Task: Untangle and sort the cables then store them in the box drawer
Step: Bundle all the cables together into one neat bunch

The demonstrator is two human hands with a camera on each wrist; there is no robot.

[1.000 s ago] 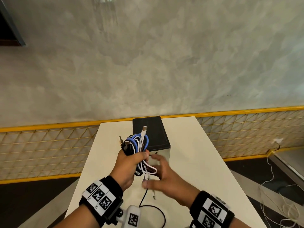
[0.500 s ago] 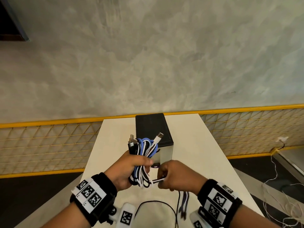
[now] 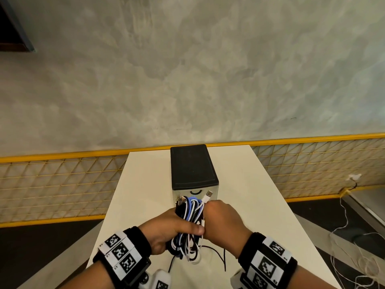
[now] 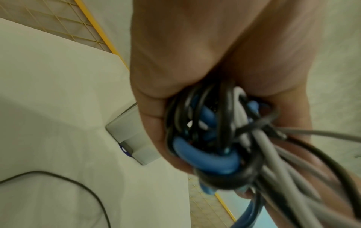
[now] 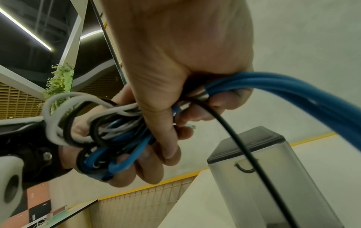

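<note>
Grey mottled plaster wall fills the background, with a yellow-railed mesh fence running along its foot behind a pale counter. On the counter stands the box drawer, a tall narrow unit with a black top and a translucent grey front that carries a small curved handle; the drawer front sits flush.

Just in front of the box, above the counter, both hands meet on one tangled cable bundle of blue, white and black leads. The left hand wraps its fingers around the middle of the bundle, thumb laid across the front, so its grip is clenched on the cables. The right hand presses against the bundle from the other side; the right wrist view shows its fingers curled around a thick blue cable and a thin black one, so this grip also grasps the tangle. A white USB plug pokes up from the top of the bundle, in front of the drawer face. A loose black cable trails down from the bundle onto the counter.
</note>
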